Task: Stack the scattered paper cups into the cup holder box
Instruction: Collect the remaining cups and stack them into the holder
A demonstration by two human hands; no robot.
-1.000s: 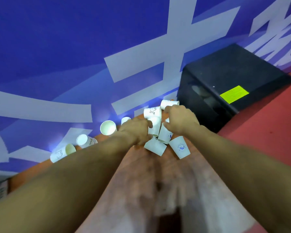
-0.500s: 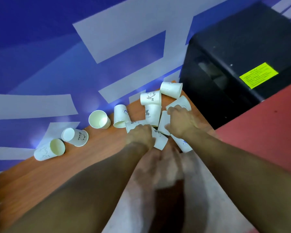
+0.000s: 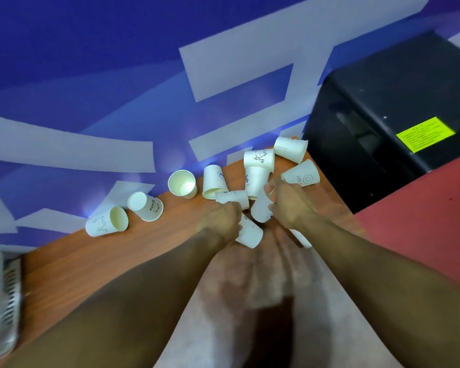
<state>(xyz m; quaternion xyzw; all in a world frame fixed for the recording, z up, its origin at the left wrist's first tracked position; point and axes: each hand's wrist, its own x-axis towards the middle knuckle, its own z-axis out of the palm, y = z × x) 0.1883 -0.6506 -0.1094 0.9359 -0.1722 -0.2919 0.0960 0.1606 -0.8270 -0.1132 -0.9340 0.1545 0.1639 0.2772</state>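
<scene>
Several white paper cups lie scattered on the brown wooden table (image 3: 96, 264). A tight cluster sits at the far right, including a "Hi" cup (image 3: 259, 158) and a "HELLO" cup (image 3: 302, 176). Three more cups trail off to the left, ending with a cup on its side (image 3: 105, 221). My left hand (image 3: 221, 221) is curled, gripping a tipped cup (image 3: 250, 235). My right hand (image 3: 290, 205) curls round another cup (image 3: 260, 208). A pale, blurred long box (image 3: 250, 301) stretches from me toward the cluster, between my forearms.
A black cabinet (image 3: 391, 107) with a yellow label stands just right of the table's far corner. A blue and white wall (image 3: 144, 88) backs the table. Red floor (image 3: 422, 235) lies to the right. A blurred pale object (image 3: 0, 301) sits at the left edge.
The view has tilted down, showing more of the table. Both hands have stayed in the cup cluster, and the right hand has closed on a cup.
</scene>
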